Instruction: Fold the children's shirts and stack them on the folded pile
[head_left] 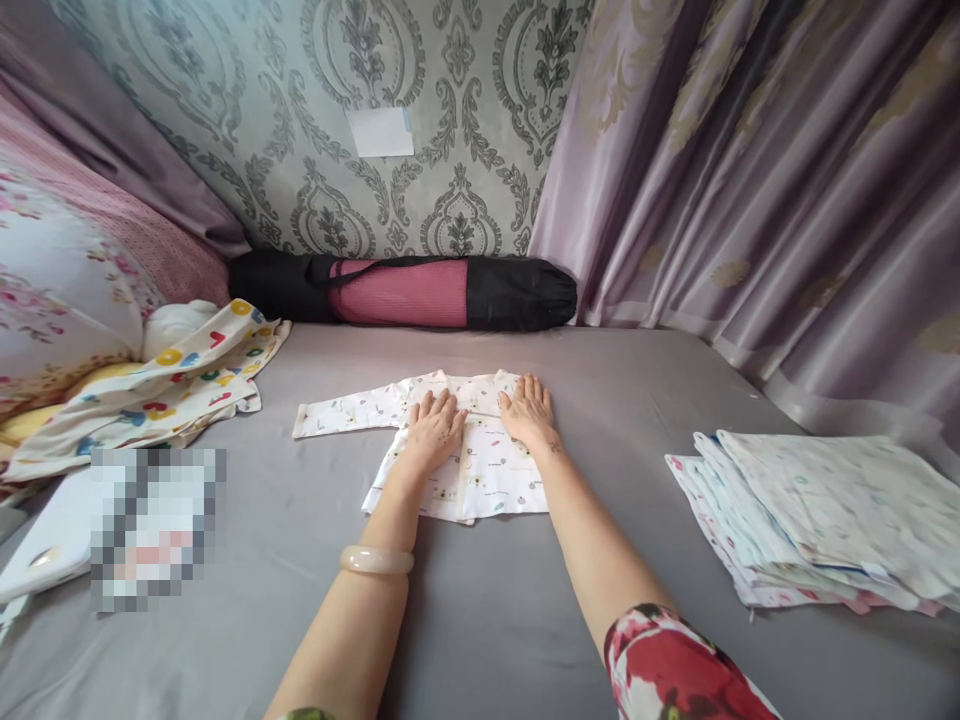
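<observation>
A small white printed baby shirt point(495, 470) lies flat on the grey sheet, its left-hand sleeve stretched out to the side. The other sleeve does not show; it is folded in or hidden by my hand. Flat on the upper middle of the shirt rests my left hand point(435, 432), fingers extended. My right hand point(529, 412) presses on the shirt's upper right edge, its fingers stretched forward and the thumb apart. Neither hand grips the cloth.
Folded printed baby clothes point(817, 520) are stacked at the right. A black and pink rolled bag point(397, 292) lies along the wall. To the left are a colourful printed cloth point(187, 375), a floral pillow point(60, 270), a white device point(60, 530) and a blurred-out object point(157, 530).
</observation>
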